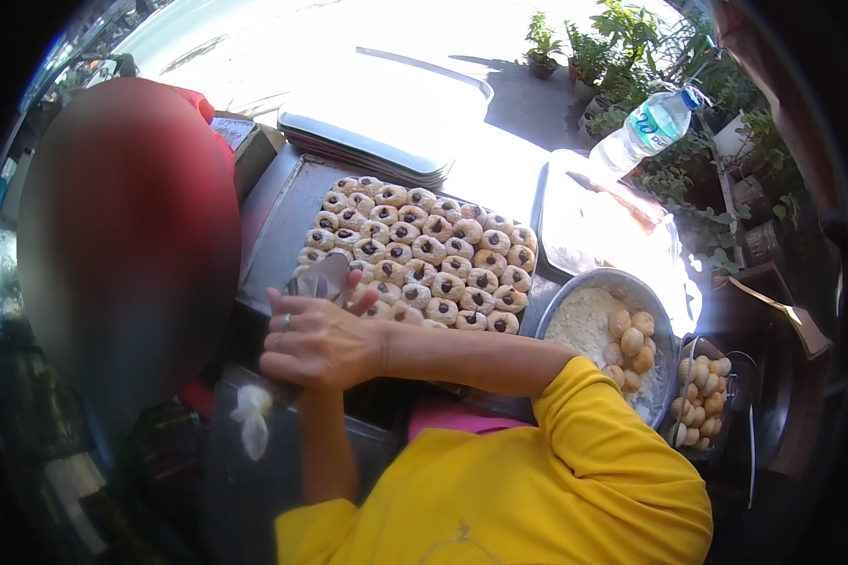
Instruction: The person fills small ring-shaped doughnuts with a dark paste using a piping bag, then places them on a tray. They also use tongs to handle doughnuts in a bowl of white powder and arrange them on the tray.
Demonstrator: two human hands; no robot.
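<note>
My two hands meet at the near left corner of a tray of pastries. My right hand (pixel 313 341), with a ring on one finger, reaches across from the right and is closed around a greyish, shiny piping bag (pixel 322 275). Behind it my left hand (pixel 356 294) is mostly hidden; a few fingertips show against the bag. Below the hands hangs a white knotted plastic end (pixel 252 419); whether it belongs to the bag I cannot tell. Rows of round, powdered pastries (pixel 429 249) with dark centres fill much of the metal tray (pixel 278 212).
Stacked metal trays (pixel 367 155) stand behind. On the right are a metal bowl (pixel 667 363) of white powder and plain buns (pixel 631 344), a basket of buns (pixel 699 405), a plastic bottle (pixel 645 132) and a wooden paddle (pixel 796 315). A person (pixel 132 235) is close on the left.
</note>
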